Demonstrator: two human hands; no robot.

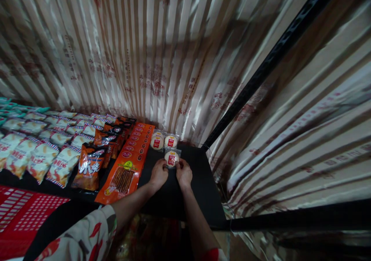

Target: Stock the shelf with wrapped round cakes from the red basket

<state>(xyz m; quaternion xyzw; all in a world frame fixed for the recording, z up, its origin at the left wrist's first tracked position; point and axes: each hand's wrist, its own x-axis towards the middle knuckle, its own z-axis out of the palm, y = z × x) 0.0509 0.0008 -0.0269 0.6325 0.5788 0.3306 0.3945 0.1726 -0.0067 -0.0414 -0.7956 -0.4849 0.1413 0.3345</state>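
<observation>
My left hand and my right hand sit side by side on the black shelf. Both pinch the near edge of a small clear packet holding a round pale cake with a red label, fingers closed on it. Just behind it lie two more round cake packets in a row. To the left of my hands lies an overlapping column of long orange snack packs.
Further left stand rows of dark orange crisp bags and white-and-striped snack bags. A red perforated basket sits at the lower left. Striped shiny curtain hangs behind; a black frame post runs at the right.
</observation>
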